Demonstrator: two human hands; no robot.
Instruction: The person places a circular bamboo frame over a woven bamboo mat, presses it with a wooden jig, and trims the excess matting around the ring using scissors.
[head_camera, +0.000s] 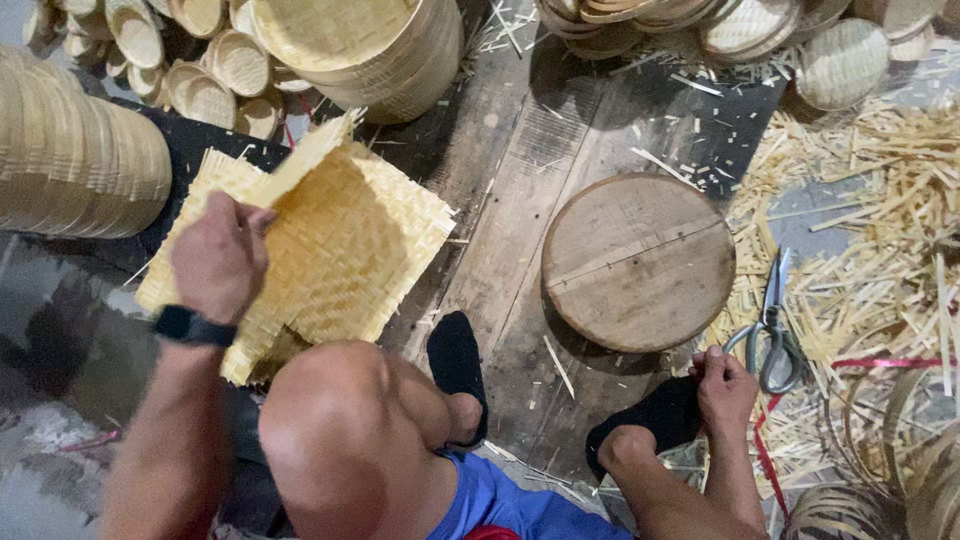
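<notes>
My left hand (218, 255) grips the edge of a square woven bamboo mat (340, 240) and lifts one corner off a stack of similar mats at the left. A dark watch band circles that wrist. My right hand (725, 385) rests low at the right, fingers curled by my black-socked foot, just left of a pair of metal scissors (775, 325) lying on the floor. It holds nothing that I can see. A round wooden block (638, 262) sits on the plank floor between the hands.
Stacks of round woven bamboo trays (75, 160) stand at the left and along the top (360, 45). Loose bamboo strips (880, 230) litter the right side. Bamboo hoops (900, 470) and a red ribbon lie at lower right. My bare knee fills the lower middle.
</notes>
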